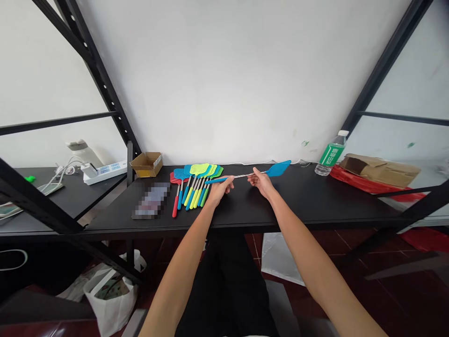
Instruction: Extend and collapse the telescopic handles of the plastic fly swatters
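Observation:
A blue fly swatter (279,168) with a thin metal shaft is held level above the black table, its flat head pointing right. Around the handle end, my left hand (221,188) is closed. The fingers of my right hand (261,181) pinch the shaft close to the head. Just left of my left hand lies a row of overlapping fly swatters (199,169) in blue, yellow-green, green and red. Their heads are toward the wall and their coloured handles toward me. A red-handled swatter (175,206) lies at the left end of the row.
A phone-like flat object (151,201), blurred out, and a small open cardboard box (147,166) are on the table's left. A water bottle (331,154) and a torn cardboard box (380,169) on red plastic stand right. Black shelf posts (101,79) frame both sides. A power strip (108,171) lies far left.

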